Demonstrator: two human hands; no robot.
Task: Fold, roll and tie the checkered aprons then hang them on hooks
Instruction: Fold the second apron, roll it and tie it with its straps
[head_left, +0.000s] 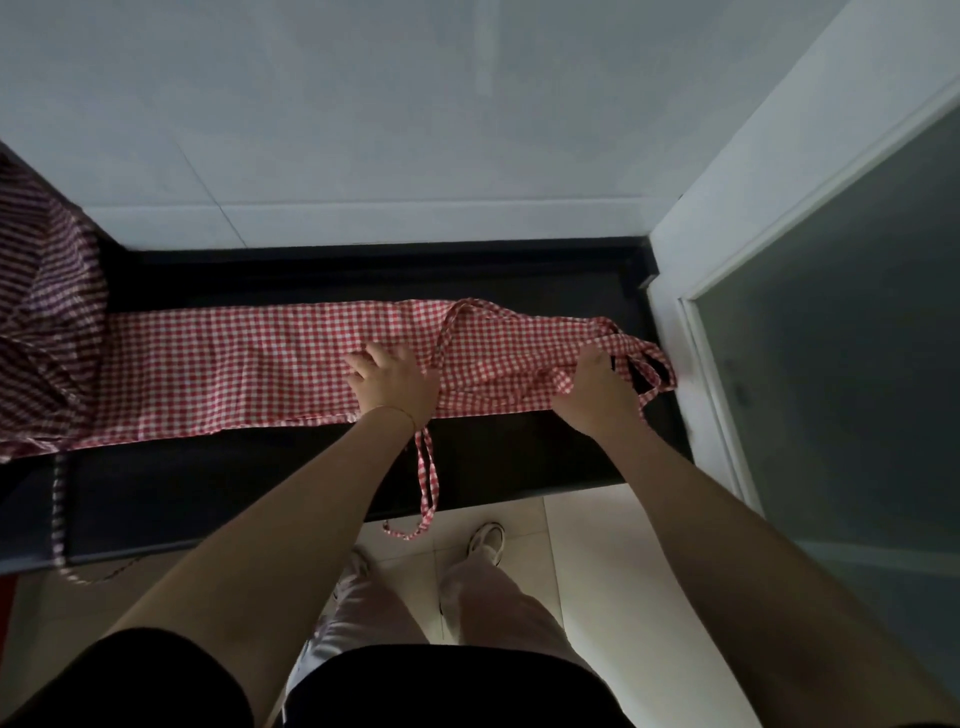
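A: On the dark counter (519, 457): red checked apron (234, 358), folded to a long strip. Not rolled, not tied.

B: Hands?

A: Left hand (392, 382) flat on the cloth, fingers straight. Right hand (597, 387) grips the strap end. Darker apron (47, 312) at left, untouched. No hooks in sight.

A home interior: tiled wall (363, 130), dark ledge (311, 467), frosted glass door (841, 364).

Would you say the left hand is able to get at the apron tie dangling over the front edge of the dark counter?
Probably yes. The left hand lies flat on the folded red checkered apron, and the dangling tie hangs just below its wrist with nothing over it. The right hand grips the apron's end farther right.
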